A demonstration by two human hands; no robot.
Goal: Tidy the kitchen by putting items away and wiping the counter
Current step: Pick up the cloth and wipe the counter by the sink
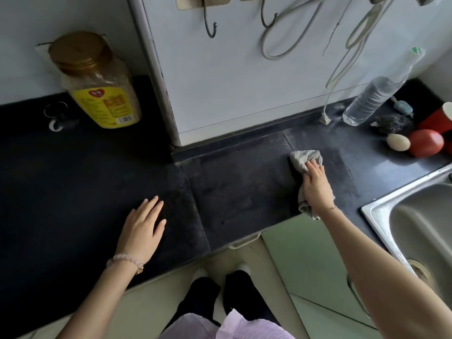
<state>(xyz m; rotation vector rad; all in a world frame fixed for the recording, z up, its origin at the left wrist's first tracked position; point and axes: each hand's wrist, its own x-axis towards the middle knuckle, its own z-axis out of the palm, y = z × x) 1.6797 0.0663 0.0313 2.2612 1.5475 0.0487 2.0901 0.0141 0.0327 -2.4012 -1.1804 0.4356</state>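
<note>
A grey cloth [301,159] lies crumpled on the black counter [239,189], right of centre. My right hand [316,186] presses flat on top of it, fingers over the cloth, which sticks out past the fingertips and under the wrist. My left hand [143,228] rests palm down on the counter at the left, fingers apart, holding nothing. The surface to the right of the cloth shows a wet sheen.
A large jar [97,81] with a brown lid stands at the back left. A clear water bottle [374,99], an egg [398,142], a red object [426,143] and a scouring pad [395,123] sit at the back right. A steel sink [415,216] is at the right. Cords hang on the wall.
</note>
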